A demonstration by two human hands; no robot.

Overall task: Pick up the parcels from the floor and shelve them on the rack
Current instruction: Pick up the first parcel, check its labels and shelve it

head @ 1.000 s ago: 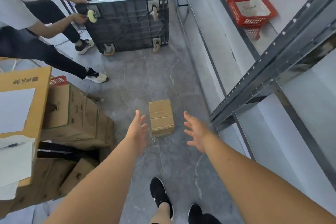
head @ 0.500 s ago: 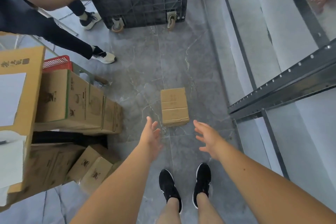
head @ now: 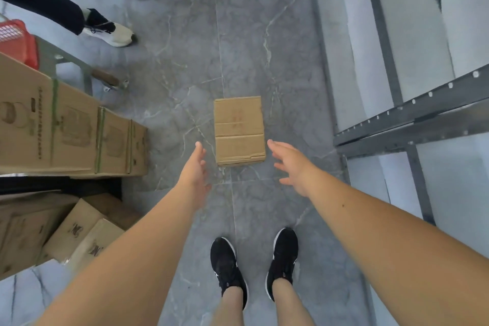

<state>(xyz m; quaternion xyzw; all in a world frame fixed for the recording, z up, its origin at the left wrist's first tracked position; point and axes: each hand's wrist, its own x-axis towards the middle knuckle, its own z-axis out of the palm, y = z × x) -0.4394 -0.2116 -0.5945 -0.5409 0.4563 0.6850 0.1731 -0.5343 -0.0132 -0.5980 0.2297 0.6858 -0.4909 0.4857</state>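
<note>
Parcel: small cardboard parcel (head: 239, 130) flat on grey floor (head: 185, 47).
Hands: left hand (head: 195, 168) and right hand (head: 292, 164) flank it, fingers spread, not touching.

We see a parcel (head: 239, 131) of plain matt brown cardboard, its flaps creased, lying on a floor (head: 182, 42) of smooth grey marble-look tiles with pale veins and a faint sheen. To our right the rack (head: 412, 119) is dull grey painted metal with punched holes; to our left are printed matt cardboard cartons (head: 66, 130) and a red plastic mesh basket (head: 16, 42).
</note>
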